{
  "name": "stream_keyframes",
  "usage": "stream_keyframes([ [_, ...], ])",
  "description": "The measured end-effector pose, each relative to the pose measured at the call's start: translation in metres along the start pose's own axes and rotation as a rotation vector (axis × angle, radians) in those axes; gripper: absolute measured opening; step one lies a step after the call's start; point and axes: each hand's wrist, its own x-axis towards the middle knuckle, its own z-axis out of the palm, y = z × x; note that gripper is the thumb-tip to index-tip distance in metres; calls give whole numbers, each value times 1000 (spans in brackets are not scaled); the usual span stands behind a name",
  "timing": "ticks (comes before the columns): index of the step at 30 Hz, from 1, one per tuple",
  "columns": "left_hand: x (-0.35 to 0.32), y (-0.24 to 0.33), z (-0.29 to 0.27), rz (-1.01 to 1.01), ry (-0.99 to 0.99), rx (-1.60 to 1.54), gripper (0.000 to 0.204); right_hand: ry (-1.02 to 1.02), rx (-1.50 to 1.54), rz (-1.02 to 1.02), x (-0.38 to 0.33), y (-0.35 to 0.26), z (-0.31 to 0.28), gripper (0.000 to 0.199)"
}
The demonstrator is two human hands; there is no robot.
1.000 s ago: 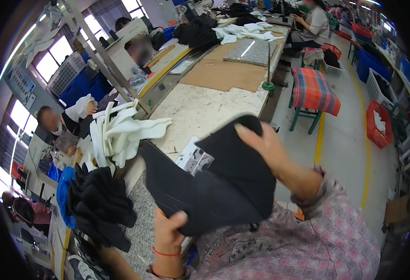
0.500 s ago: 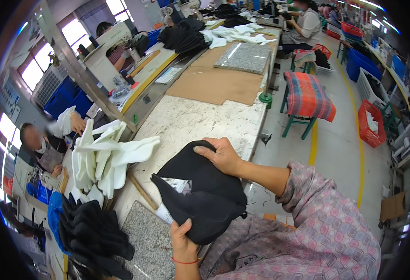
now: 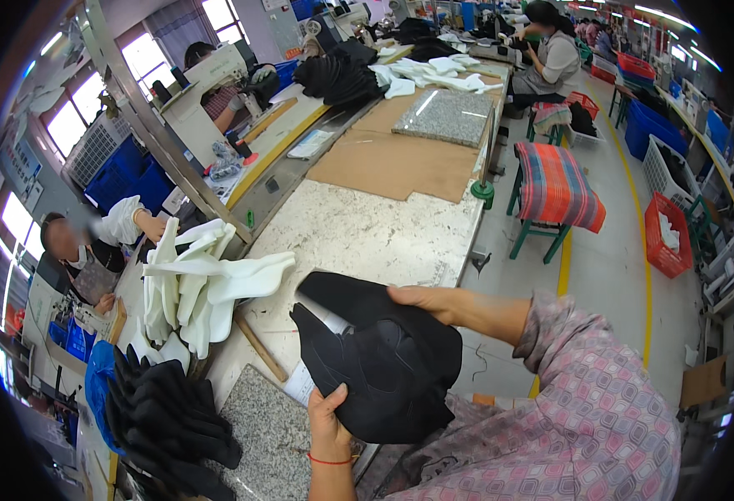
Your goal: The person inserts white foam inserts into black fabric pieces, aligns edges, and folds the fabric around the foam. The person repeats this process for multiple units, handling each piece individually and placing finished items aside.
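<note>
Between my hands is a black stitched fabric piece (image 3: 392, 367), shaped like a shoe upper, with curved seams and a slit opening toward the left. My left hand (image 3: 330, 413) grips its lower left edge, thumb on top. At the upper right edge my right hand (image 3: 425, 302) is closed on the fabric; some of its fingers are hidden beneath. A wooden stick (image 3: 260, 346) and a printed white paper (image 3: 300, 384) lie on the table just left of the piece.
White foot-shaped pieces (image 3: 216, 280) pile up at left, above a heap of black pieces (image 3: 162, 409). A granite slab (image 3: 262, 426) lies near me, another granite slab (image 3: 443, 115) farther off on brown cardboard (image 3: 392, 163). A co-worker's hand (image 3: 151, 224) touches the white pile.
The black piece has turned and shifted slightly right and down, showing its stitched face more. My right hand has moved lower and right with it. The head view has shifted a little.
</note>
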Motion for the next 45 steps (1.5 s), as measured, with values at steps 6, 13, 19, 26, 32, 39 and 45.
stream_keyframes([
  [6, 22, 11, 19, 49, 35, 166, 48, -368, -139, 147, -22, -70, 32, 51],
  [13, -6, -15, 32, 112, 130, 142, 65, 184, -734, 26, -45, -76, 105, 50],
  [19, -19, -33, 27, 282, 144, 159, 58, 123, -889, -340, -36, -46, 104, 41],
  [26, -3, -47, 16, 183, 172, 62, 56, 354, -1001, -424, -13, -27, 85, 33],
  [32, -11, -50, 19, 214, 65, -34, 55, 271, -1062, -839, -19, -21, 80, 29],
  [39, -6, -54, 21, 91, 153, -82, 52, 483, -1138, -610, -16, -19, 80, 28],
  [45, -12, -55, 21, 71, 161, -73, 54, 557, -1124, -630, -17, -17, 76, 25],
])
